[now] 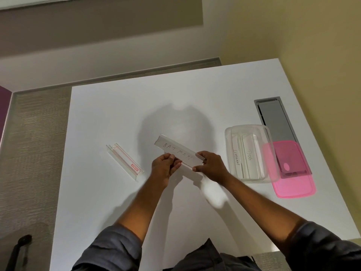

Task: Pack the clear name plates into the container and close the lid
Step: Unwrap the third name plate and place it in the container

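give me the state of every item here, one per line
BATMAN name plate: held above the table in both hands, tilted
left hand: gripping the plate's near edge
right hand: gripping the plate's right end
container: open, ELEPHANT and DOG plates inside
pink lid: off, lying beside the container
red-labelled name plate: lying on the table, not packed
table hatch: cover down
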The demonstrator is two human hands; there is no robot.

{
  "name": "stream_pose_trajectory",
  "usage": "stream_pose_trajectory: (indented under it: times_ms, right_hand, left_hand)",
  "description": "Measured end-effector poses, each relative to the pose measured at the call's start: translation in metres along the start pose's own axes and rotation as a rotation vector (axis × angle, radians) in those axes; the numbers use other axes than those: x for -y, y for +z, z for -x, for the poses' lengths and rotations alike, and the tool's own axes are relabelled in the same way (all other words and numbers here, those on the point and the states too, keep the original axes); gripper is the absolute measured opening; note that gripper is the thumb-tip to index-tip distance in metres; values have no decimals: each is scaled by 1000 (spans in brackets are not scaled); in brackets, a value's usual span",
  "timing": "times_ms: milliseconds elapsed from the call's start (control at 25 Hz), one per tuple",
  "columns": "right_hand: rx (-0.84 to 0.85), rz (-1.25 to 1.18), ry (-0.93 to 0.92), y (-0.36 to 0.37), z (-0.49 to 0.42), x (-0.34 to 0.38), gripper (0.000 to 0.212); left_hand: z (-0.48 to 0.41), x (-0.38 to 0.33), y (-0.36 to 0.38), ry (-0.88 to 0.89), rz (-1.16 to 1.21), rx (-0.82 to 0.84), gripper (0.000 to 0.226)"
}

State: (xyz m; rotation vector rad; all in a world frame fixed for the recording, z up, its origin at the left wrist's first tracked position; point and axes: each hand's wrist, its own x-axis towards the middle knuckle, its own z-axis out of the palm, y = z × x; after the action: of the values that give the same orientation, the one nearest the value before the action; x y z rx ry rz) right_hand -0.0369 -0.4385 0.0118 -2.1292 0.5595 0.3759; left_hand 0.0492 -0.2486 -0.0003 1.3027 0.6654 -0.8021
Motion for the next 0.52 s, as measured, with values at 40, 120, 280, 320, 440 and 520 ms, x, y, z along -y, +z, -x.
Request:
stream_pose_trajectory:
  times_ms: [40,120,280,320,440,520]
  right_hand:
    - [-2,1,5,-4,3,-3,49]
    - [-7,4,24,-10,9,-9,51]
    - [-12,5,53,-19,24,-21,58]
    - [-16,9,56,-22,28,-23,59]
    - [-5,12,63,-30,37,-29,61]
    - [19,-7,74,-39,45,-31,60]
  left_hand:
    - [0,-3,-2,7,12,-8,26]
    - [-1,-9,-4,17,38,-20,27]
    - [-1,-18,-2,35,69,-11,19]
    - [-1,-18,2,37,66,-9,22]
    - [1,-18,15,35,36,-14,28]
    - [2,-17,25,43,18,-9,27]
